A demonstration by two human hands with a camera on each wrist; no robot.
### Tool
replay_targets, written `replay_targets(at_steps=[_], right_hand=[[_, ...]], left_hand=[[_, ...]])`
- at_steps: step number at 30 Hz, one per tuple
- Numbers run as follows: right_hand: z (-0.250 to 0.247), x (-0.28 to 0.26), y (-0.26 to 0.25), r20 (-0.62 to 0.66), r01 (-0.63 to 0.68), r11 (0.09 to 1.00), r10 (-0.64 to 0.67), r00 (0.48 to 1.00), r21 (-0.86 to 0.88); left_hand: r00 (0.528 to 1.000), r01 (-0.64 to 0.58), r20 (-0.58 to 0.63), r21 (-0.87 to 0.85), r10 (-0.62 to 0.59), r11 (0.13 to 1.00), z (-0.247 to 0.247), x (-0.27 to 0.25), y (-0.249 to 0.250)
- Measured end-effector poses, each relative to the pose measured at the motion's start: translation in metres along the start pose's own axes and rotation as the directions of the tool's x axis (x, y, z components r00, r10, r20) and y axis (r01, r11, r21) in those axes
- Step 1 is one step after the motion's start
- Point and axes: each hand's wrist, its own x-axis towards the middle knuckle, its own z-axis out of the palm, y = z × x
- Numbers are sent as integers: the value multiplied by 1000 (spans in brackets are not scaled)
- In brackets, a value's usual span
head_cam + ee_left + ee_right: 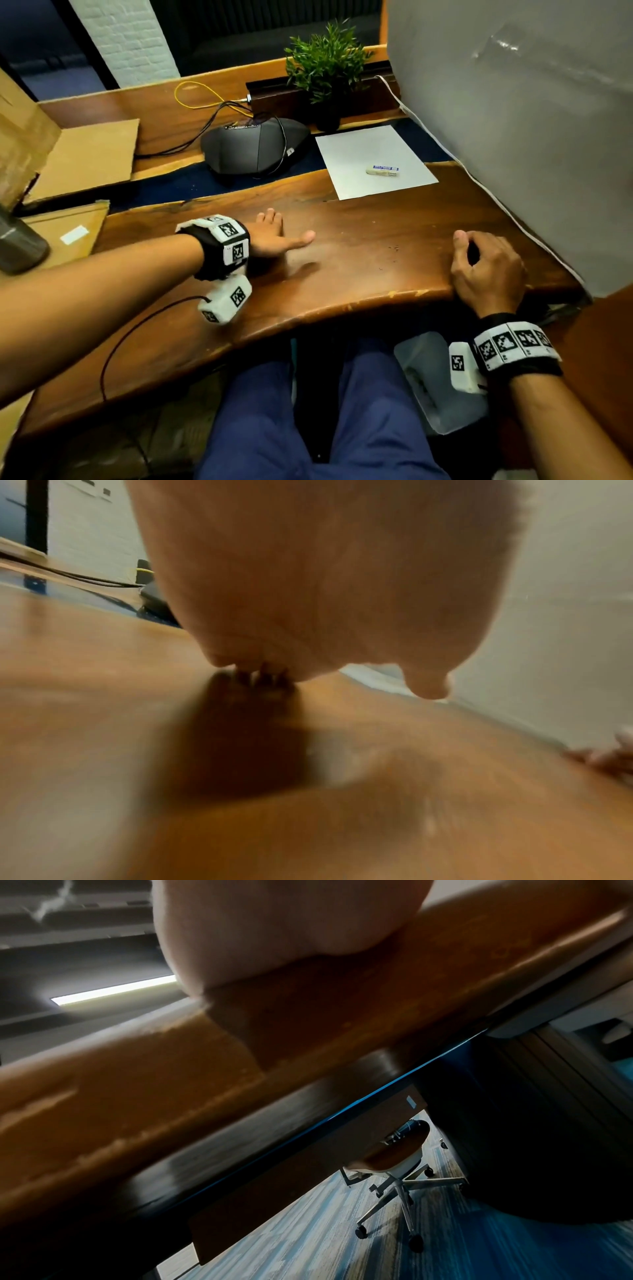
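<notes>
Head view: eraser (pixel 382 170) well beyond left fingers (pixel 270 219) and right fingers (pixel 460 241)

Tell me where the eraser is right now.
Head view: the eraser lies on the white sheet, right of the black speakerphone and beyond the right hand.

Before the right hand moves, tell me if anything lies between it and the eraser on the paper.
Nothing visible does. Only wooden table lies between the right hand and the paper where the eraser rests; the plant and black speaker stand off that line, farther back and left.
</notes>
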Motion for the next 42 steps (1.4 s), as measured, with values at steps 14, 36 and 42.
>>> replay_targets(at_steps=[14, 36, 42], right_hand=[[-2, 0, 0, 16, -10, 1000, 10, 1000, 5], [-6, -1, 5, -54, -17, 976, 30, 998, 216], [-31, -73, -32, 138, 234, 875, -318, 938, 424]], left_hand=[[883, -466, 78, 22, 463, 884, 25, -16, 113], [959, -273, -78, 20, 273, 962, 64, -31, 163], [978, -203, -8, 170, 208, 964, 46, -36, 107]])
